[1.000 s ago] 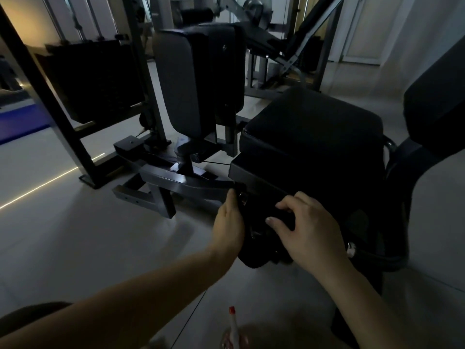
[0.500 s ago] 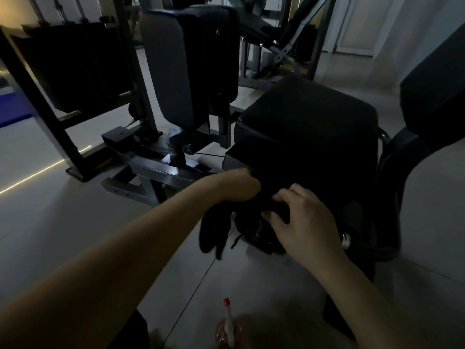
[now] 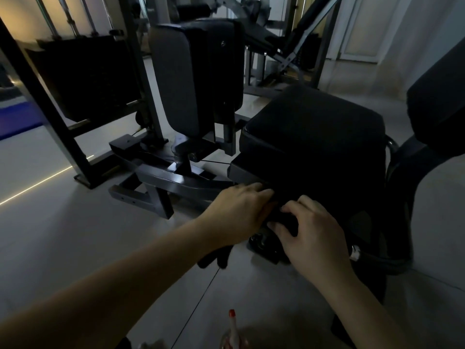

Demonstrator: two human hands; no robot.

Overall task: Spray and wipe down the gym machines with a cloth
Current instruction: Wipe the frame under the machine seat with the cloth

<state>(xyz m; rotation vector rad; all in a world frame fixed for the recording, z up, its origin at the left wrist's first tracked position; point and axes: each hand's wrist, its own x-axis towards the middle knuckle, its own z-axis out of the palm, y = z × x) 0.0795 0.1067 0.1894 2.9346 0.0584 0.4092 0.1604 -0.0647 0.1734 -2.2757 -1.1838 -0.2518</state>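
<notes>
Head view: clenching seemingly soft, light, floppy cloth (image 3: 214, 258) in left hand (image 3: 239, 212) under seat (image 3: 312, 137), likely best bunched; curling right hand (image 3: 312, 235) fingers under seat too, grasp too dark for telling.

We see a dim room with a pale tiled floor (image 3: 50, 235). A thin line of light (image 3: 37, 187) crosses it at left, near a blue mat (image 3: 20, 119). Warm glow tints the left wall (image 3: 17, 18); a pale door (image 3: 362, 28) stands behind.

Bottom edge cuts off the spray bottle (image 3: 233, 333).
</notes>
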